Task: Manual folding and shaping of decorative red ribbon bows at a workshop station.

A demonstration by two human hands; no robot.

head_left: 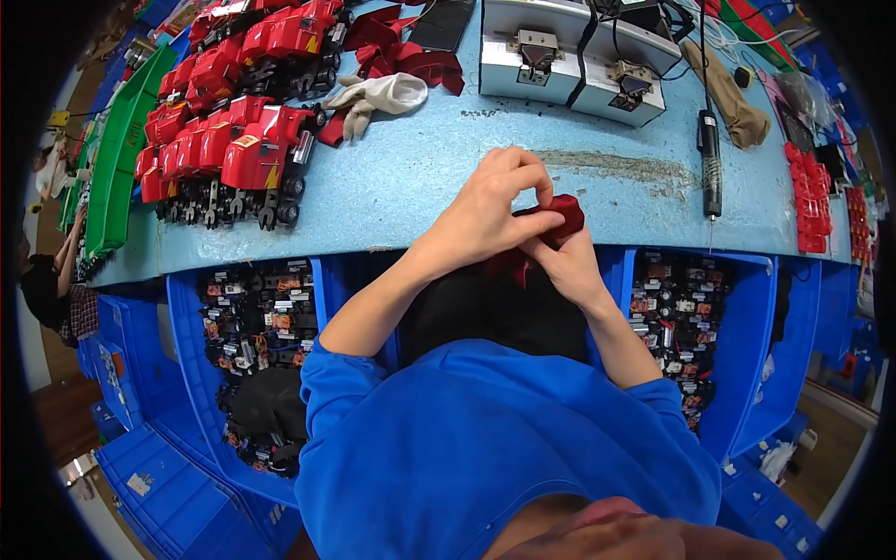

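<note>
A dark red piece of cloth (567, 211) is held just off the table's front edge, above my lap. My right hand (571, 266) grips it from below, its fingers partly hidden by the cloth. From the left, my left hand (490, 210) reaches over with index finger and thumb bent together at the cloth's edge. Part of the red material hangs below my hands. More dark red cloth pieces (434, 70) lie at the back of the table, beside a white work glove (390, 93).
Rows of red toy trucks (257, 149) stand at the left, by a green tray (126, 159). A metal fixture (574, 70) is at the back. An electric screwdriver (710, 168) hangs on the right, near red plastic parts (808, 201). Blue bins (191, 327) of truck chassis sit below.
</note>
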